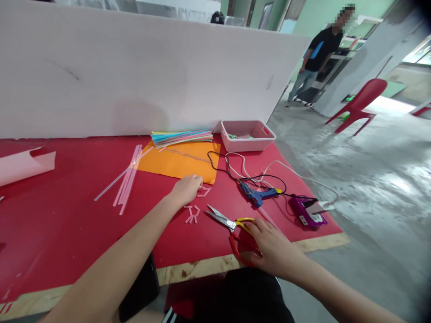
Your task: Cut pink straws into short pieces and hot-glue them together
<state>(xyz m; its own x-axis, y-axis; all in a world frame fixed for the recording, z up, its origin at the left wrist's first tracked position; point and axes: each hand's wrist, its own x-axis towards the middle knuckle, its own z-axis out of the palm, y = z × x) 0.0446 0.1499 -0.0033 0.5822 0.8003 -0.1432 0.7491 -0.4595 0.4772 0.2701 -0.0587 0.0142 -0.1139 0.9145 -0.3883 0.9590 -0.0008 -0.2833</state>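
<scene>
My right hand [274, 246] grips a pair of scissors [230, 224] by their red and yellow handles, the blades slightly apart and pointing left over the table. My left hand [186, 190] is closed, fingertips pinched at the edge of an orange sheet [182, 161]; what they hold, if anything, is hidden. Just by those fingertips lie a few short pink pieces [204, 193]. Several more cut pink pieces [191, 214] are spread on the red tabletop between my left hand and the scissors.
Long pink strips [129, 179] lie left of the orange sheet, a bundle of coloured strips [182, 137] behind it. A pink basket [247, 137] stands at the back. Rightward are a blue glue gun [257, 195], tangled cords and a purple power strip [308, 213]. A person [318, 54] stands beyond.
</scene>
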